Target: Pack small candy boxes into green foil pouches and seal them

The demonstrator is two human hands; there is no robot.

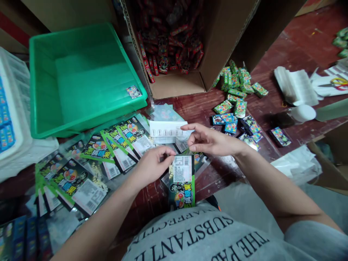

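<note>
The candy packet (pixel 181 185), near centre before the grey shirt (pixel 195 235), looks light, flexible and slick; pinch its far edge. The left hand (pixel 153 165) is at its far left corner, the right hand (pixel 214 140) curls beside the sticker strip (pixel 163 131); whether either grips, I cannot tell. One strip, one green tub (pixel 122 107).

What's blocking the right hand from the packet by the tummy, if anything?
Nothing visible is. The packet has its far edge towards the right hand, and the left hand is only at its corner, off to one side.
</note>
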